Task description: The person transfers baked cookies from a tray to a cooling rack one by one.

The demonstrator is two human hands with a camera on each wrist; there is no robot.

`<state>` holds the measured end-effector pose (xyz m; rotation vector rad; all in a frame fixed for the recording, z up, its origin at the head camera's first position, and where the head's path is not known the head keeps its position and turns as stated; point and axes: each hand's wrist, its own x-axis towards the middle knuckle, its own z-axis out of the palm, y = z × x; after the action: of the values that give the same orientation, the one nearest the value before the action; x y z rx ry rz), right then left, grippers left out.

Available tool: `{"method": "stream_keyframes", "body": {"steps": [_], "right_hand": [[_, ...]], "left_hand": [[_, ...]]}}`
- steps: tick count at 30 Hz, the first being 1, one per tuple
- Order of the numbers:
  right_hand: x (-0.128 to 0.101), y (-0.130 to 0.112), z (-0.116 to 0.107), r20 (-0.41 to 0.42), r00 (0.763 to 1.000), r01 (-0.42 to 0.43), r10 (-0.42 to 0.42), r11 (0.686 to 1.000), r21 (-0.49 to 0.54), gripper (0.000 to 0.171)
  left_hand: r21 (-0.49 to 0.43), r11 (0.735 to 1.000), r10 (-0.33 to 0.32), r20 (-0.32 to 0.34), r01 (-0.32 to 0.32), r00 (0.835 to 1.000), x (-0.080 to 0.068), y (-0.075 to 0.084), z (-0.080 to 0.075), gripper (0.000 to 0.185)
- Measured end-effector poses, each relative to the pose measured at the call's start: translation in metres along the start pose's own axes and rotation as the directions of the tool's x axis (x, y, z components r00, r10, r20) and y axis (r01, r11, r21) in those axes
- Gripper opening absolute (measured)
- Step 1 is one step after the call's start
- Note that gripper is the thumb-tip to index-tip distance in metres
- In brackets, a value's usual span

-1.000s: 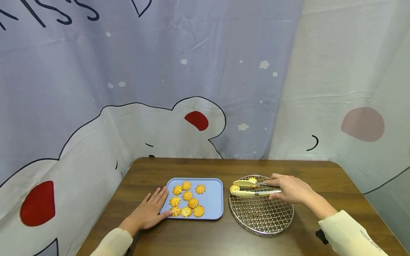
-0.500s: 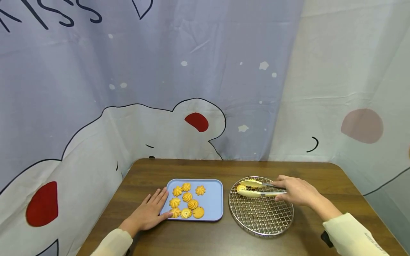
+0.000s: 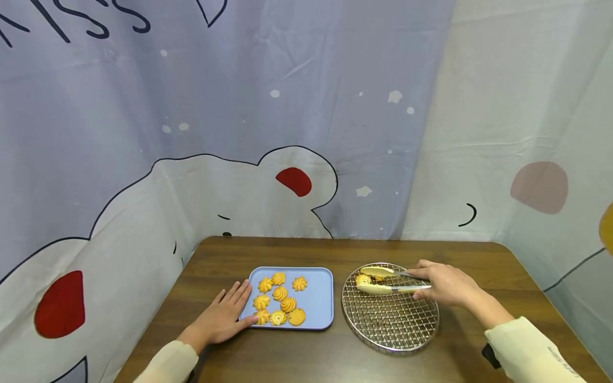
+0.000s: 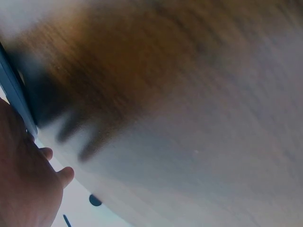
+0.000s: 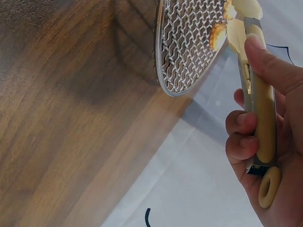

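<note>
With straight fingers, my left hand (image 3: 222,316) rests along the left edge of a blue tray (image 3: 318,298). Several golden piped butter cookies (image 3: 288,305) lie on the tray, mostly in its left and middle parts. My right hand (image 3: 447,284) grips cream-tipped metal tongs (image 3: 399,289) over a round wire rack (image 3: 390,324). Near the rack's far left rim, one cookie (image 3: 362,280) is between the tong tips. Another cookie (image 5: 230,9) is partly hidden behind the tongs. Whether the tips touch the first cookie I cannot tell.
The wooden table (image 3: 325,356) carries the tray on the left and the rack on the right, with a narrow gap between them. A printed curtain (image 3: 373,133) hangs behind the table's back edge.
The right hand has moved a little to the right with the tongs. The cookie at their tips has shifted from the rack's left rim farther onto the mesh. The left hand has stayed put.
</note>
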<state>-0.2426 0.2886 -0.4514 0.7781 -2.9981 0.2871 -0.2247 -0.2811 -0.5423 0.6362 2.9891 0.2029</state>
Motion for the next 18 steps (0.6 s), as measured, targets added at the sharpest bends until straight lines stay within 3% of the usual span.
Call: {"method": "stream_keyframes", "body": {"steps": [7, 18], "right_hand": [[0.007, -0.008, -0.003, -0.03, 0.999, 0.045, -0.045, 0.999, -0.013, 0.06], [0.029, -0.032, 0.003, -0.041, 0.992, 0.116, -0.117, 0.993, -0.023, 0.06]], "left_hand": [[-0.006, 1.0, 0.013, -0.033, -0.013, 0.999, 0.0, -0.001, 0.001, 0.089], [-0.02, 1.0, 0.015, -0.021, -0.015, 1.0, -0.003, 0.003, -0.002, 0.087]]}}
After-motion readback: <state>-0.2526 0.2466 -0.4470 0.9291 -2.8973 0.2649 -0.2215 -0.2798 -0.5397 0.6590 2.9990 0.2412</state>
